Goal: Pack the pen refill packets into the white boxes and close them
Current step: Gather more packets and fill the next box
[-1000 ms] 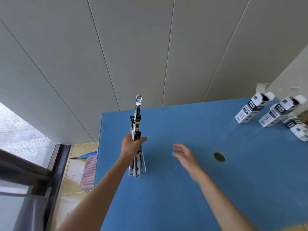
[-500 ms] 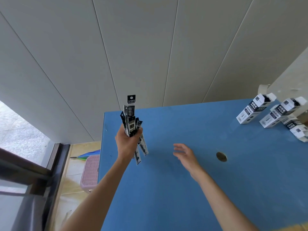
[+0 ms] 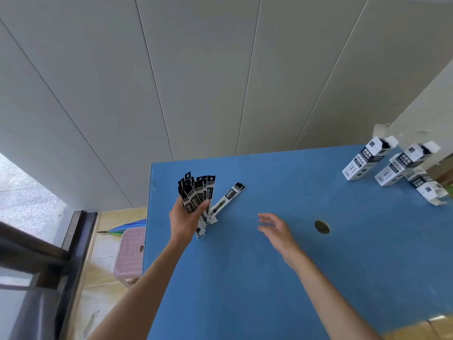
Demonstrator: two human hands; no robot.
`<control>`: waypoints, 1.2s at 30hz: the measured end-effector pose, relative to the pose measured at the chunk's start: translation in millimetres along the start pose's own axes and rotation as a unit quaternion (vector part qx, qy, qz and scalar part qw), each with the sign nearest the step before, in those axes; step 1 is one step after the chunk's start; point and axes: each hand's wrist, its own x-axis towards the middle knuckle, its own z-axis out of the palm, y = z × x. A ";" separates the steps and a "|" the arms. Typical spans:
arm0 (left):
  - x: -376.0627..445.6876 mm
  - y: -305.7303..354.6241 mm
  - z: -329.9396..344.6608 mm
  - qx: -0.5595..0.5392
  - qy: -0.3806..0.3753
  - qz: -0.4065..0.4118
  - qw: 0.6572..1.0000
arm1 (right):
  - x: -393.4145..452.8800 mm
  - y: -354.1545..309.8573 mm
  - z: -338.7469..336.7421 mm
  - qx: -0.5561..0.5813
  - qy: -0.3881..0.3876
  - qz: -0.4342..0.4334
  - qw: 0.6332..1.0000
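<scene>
A fanned bundle of pen refill packets [image 3: 196, 196] is gripped in the left hand [image 3: 186, 218] above the left part of the blue table [image 3: 269, 278]; the thumb is curled across the front of the bundle and the black-and-white tops are splayed upward. One loose packet [image 3: 226, 201] is seen just to the right of the bundle, slanted toward the upper right, with its lower end near the thumb; whether it lies on the table or is touched by the bundle cannot be told. The right hand [image 3: 275, 229] is held over the table, well apart from the packets, with its fingers loosely spread and nothing held, the palm turned toward the left. Both forearms are stretched forward from the lower edge of the view. Three white boxes [image 3: 362, 161] with open top flaps are placed at the far right corner of the table, well apart from both hands. A round hole [image 3: 321, 227] is seen in the tabletop between the right hand and the boxes.
</scene>
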 end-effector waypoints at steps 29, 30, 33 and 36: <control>20.5 13.8 -38.6 0.012 -0.006 -0.023 1.000 | 3.9 -24.6 19.6 -0.012 -0.029 -0.040 0.999; 19.7 16.5 -39.6 0.012 -0.009 -0.025 1.000 | 3.8 -25.7 19.6 -0.013 -0.028 -0.041 0.999; 21.0 18.7 -42.3 -0.012 -0.019 -0.044 0.999 | 3.3 -27.5 18.4 -0.016 -0.026 -0.045 0.999; 24.9 21.1 -42.9 -0.080 -0.017 -0.080 0.993 | 2.8 -28.5 16.0 -0.017 -0.023 -0.044 0.999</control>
